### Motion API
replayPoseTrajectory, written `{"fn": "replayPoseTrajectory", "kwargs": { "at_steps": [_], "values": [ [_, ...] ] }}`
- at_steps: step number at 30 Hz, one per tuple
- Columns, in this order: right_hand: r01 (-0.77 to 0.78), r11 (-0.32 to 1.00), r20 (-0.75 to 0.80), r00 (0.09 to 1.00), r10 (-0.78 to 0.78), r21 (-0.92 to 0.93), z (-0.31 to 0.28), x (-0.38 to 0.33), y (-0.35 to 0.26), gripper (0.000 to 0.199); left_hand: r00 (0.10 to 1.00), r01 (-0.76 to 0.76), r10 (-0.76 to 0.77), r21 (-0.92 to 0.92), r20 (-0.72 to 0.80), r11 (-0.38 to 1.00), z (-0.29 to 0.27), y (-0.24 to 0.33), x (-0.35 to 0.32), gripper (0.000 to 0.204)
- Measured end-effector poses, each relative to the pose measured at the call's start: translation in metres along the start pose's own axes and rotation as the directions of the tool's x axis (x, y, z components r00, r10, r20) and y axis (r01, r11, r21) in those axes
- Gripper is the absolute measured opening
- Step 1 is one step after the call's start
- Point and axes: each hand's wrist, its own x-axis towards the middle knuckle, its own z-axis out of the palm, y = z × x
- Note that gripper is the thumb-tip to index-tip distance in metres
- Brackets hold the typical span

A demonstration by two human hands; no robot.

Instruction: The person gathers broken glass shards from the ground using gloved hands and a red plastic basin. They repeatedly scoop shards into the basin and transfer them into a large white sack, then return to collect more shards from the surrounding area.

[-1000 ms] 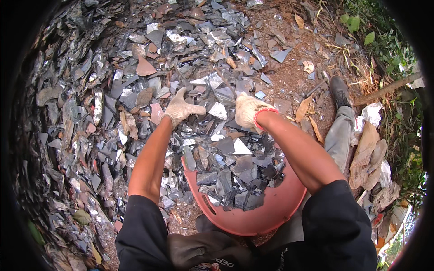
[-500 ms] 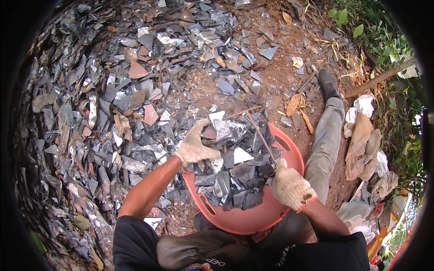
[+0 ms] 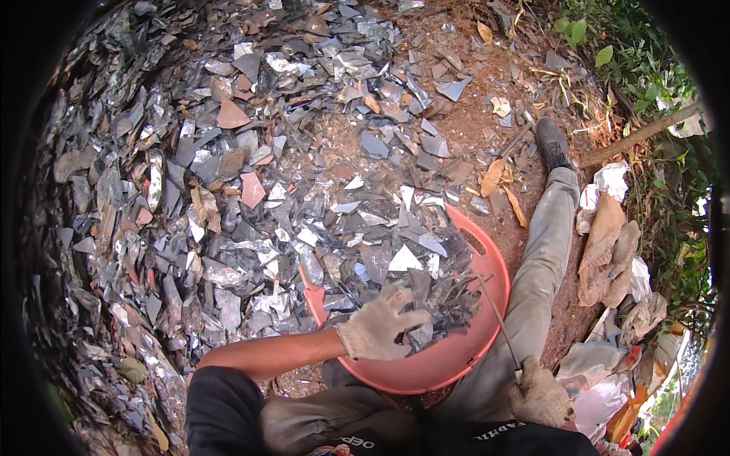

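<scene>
A salmon-coloured plastic tub point(image 3: 403, 376) with handle slots lies tipped between my legs, its mouth facing the pile and dark glass shards point(image 3: 449, 304) inside. My left hand point(image 3: 384, 327), in a knitted work glove, is over the tub's left part, against the shards. Its fingers are curved and spread apart; no piece is plainly gripped. Lower right, beyond the tub's rim, my gloved right hand point(image 3: 540, 395) is closed round the end of a thin metal rake point(image 3: 498, 315). The rake's crosspiece rests among the shards at the tub's right side.
A large heap of broken glass point(image 3: 137, 205) covers the left and far ground. My right leg point(image 3: 544, 251) stretches out beside the tub. Crumpled bags point(image 3: 601, 258), a stick point(image 3: 642, 135) and green plants point(image 3: 654, 76) lie along the right.
My left hand has moved from the tub's far left edge to its near part. The right hand has drawn back toward me, pulling the rake nearer. More shards lie inside, and several at the mouth have shifted.
</scene>
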Motion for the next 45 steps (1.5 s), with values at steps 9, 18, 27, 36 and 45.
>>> {"fn": "replayPoseTrajectory", "kwargs": {
  "at_steps": [9, 18, 27, 36, 45],
  "values": [
    [0.409, 0.911, -0.589, 0.725, -0.357, -0.049, -0.058, 0.117, -0.063, 0.026, 1.0, -0.011, 0.012, -0.104, 0.015, 0.995, -0.009, 0.009, -0.007, 0.073],
    [0.119, 0.954, -0.681, 0.677, -0.28, -0.274, -0.121, 0.241, -0.045, 0.051, 0.296, 0.572, -0.685, -0.451, -0.666, 0.685, -0.106, -0.051, -0.081, 0.076],
    [0.024, 0.998, -0.873, 0.487, 0.032, 0.05, -0.152, -0.022, 0.133, 0.02, 0.585, -0.049, -0.778, -0.948, 0.229, -0.316, 0.015, 0.024, -0.105, 0.028],
    [0.199, 0.926, -0.56, 0.828, 0.017, 0.322, -0.118, 0.209, 0.07, 0.027, 0.584, -0.253, -0.769, -0.842, 0.26, -0.477, 0.053, 0.016, -0.101, 0.009],
    [0.191, 0.785, 0.033, 0.965, -0.26, 0.59, -0.005, 0.352, -0.021, 0.051, 0.111, -0.263, -0.964, -0.928, 0.243, -0.264, 0.04, 0.031, -0.069, 0.036]
  ]
}}
